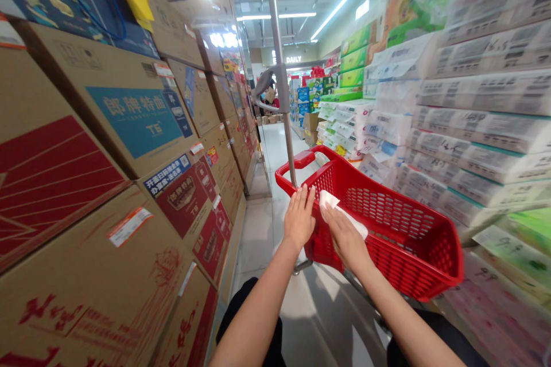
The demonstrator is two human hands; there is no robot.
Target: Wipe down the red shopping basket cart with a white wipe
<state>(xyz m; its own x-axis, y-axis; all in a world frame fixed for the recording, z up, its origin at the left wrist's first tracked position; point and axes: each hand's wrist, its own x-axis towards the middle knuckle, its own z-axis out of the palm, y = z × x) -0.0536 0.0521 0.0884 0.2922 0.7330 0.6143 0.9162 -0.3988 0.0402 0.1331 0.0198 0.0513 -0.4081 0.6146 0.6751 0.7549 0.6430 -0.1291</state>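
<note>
A red plastic shopping basket [400, 252] with slotted sides sits on a metal trolley frame in front of me. My left hand [300, 215] lies with fingers stretched out on the basket's near left edge, holding nothing. Under my right hand [344, 235] is a white cloth or paper wipe [355, 223], which I grip and press against the basket's near upper rim. Part of the wipe sticks out past the fingertips and beside the hand. The basket's inside, as far as it shows, holds nothing.
A grey upright pole [278, 28] with a grey handle [269, 89] rises beyond the basket's left end. Stacked cardboard cartons [142, 109] line the left. Piled tissue packs [477, 126] line the right. A tiled aisle [275, 146] runs ahead between them.
</note>
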